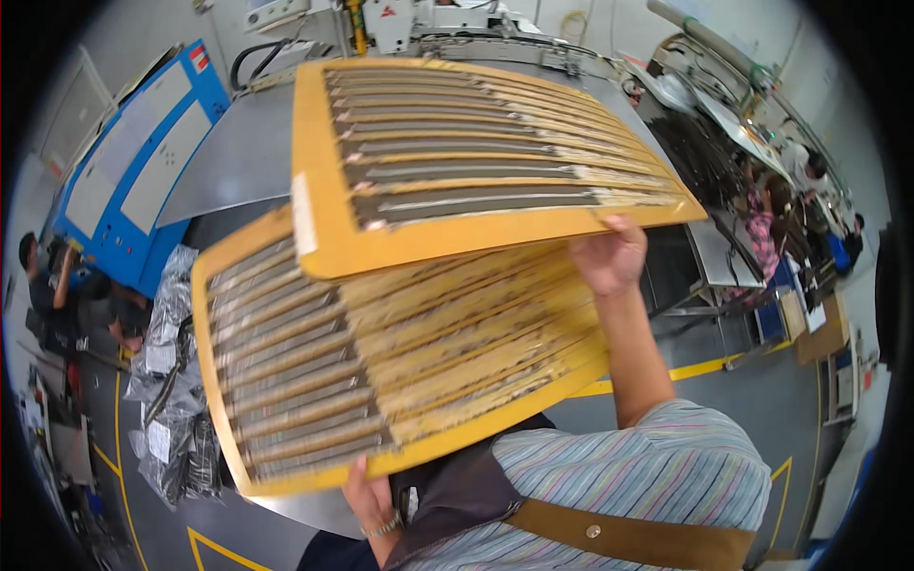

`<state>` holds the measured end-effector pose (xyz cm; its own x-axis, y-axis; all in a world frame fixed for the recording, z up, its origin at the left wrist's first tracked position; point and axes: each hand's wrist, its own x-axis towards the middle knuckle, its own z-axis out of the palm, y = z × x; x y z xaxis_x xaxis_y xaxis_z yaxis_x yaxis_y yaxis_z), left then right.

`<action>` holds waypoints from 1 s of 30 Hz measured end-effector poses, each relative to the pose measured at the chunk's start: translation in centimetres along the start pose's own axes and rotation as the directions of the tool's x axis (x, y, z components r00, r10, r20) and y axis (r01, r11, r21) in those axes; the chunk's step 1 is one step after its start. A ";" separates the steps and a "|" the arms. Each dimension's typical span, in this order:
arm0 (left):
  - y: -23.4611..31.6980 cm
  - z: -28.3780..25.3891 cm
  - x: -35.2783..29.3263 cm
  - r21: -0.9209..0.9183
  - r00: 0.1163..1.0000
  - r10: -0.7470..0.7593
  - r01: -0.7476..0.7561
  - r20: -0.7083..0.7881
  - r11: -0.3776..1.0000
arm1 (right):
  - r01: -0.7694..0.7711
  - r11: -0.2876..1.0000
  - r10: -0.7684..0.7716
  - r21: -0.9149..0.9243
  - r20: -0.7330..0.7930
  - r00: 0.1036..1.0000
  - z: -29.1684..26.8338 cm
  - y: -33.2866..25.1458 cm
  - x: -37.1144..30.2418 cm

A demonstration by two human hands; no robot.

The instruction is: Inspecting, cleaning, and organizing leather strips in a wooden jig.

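Observation:
My right hand (609,259) grips the near edge of a large yellow-orange slotted panel (495,214), with its thumb side at the rim. Dark strips lie along the slots, and a white label sits at the left corner. Below it, a second slotted panel (314,473) is tilted and partly covered by the first. My left hand (369,497), with a bracelet at the wrist, is closed on this lower panel's near edge. Motion blurs the lower panel's slots. Whether the two panels are joined, I cannot tell.
A grey metal table (228,162) with machinery (457,43) stands beyond the panels. At the left are a blue cabinet (143,181), plastic-wrapped bundles (176,400) and a person (48,285). More people (795,171) work at the right by a side table (719,252).

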<state>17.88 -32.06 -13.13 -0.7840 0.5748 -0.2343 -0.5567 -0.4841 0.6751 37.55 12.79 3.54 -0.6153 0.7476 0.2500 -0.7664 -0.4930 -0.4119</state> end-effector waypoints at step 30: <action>-3.3 -9.2 -9.2 -0.269 0.955 -0.070 -0.010 -0.288 0.963 | 0.048 0.931 -0.159 -0.361 -0.285 0.945 -3.1 19.2 7.4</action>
<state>24.40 -41.75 -19.64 -0.7887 0.3934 -0.4725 -0.6021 -0.6497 0.4640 18.84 10.21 -5.20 -0.4074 0.9117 0.0524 -0.6764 -0.2627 -0.6881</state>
